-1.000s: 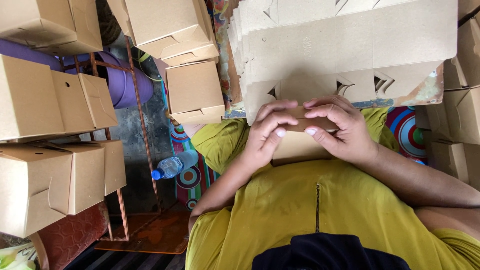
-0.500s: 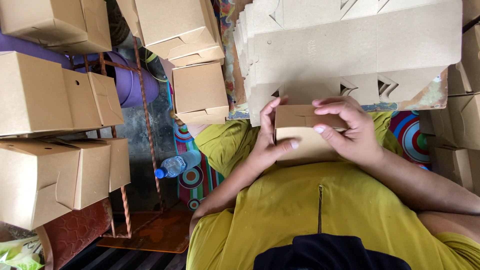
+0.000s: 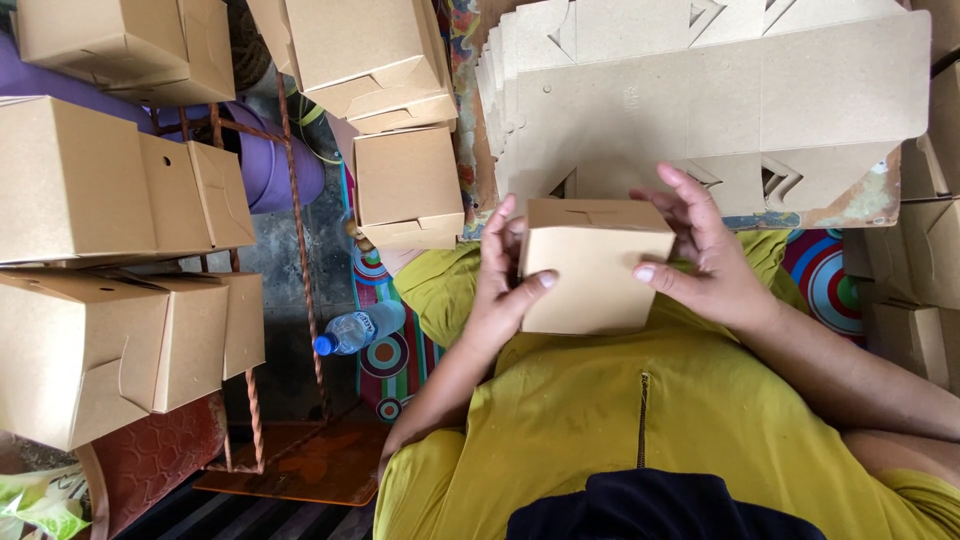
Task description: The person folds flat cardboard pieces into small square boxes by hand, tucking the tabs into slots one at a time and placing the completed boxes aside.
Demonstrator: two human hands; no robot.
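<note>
A small folded brown cardboard box (image 3: 590, 262) is held over my lap between both hands, its plain side facing up. My left hand (image 3: 503, 285) grips its left side with the thumb on top. On the right side, my right hand (image 3: 700, 262) has its thumb on the face and its fingers spread behind the box. Just beyond the box lies a stack of flat die-cut cardboard blanks (image 3: 720, 95), leaning across the top of the view.
Several finished boxes (image 3: 90, 190) are piled on a rusty metal rack (image 3: 295, 260) at the left, and more boxes (image 3: 405, 185) stand ahead. A plastic water bottle (image 3: 358, 330) lies on a patterned mat. More boxes (image 3: 925, 270) line the right edge.
The box was covered by both hands pressed together on it. Now the hands have moved to its sides and the box has turned up, showing its full face.
</note>
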